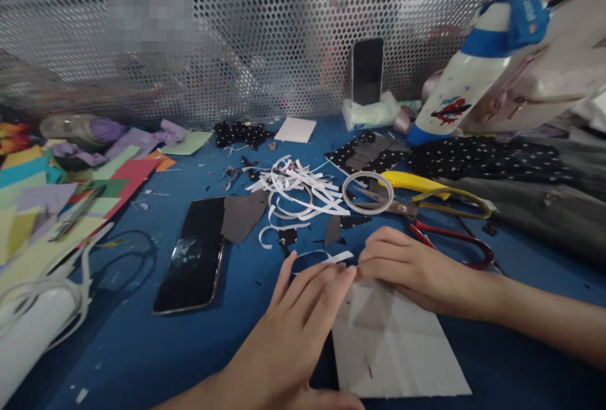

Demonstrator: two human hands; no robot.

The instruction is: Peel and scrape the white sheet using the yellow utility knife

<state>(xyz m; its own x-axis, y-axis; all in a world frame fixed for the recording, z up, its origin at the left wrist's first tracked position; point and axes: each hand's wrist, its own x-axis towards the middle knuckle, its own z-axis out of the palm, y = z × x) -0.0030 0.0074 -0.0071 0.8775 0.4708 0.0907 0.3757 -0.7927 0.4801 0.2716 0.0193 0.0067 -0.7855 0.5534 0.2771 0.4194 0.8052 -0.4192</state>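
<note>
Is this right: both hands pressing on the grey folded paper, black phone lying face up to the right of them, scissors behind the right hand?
Not quite. The head view shows the black phone lying face up to the left of the hands, not the right. The rest holds: the left hand and right hand both press on the grey folded paper, and the scissors lie behind the right hand.

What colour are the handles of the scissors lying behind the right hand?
The scissors' handles are red, shown best in the head view.

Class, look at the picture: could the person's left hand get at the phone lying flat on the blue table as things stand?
Probably yes: the left hand rests on the white paper, and only bare blue table lies between it and the phone.
</note>
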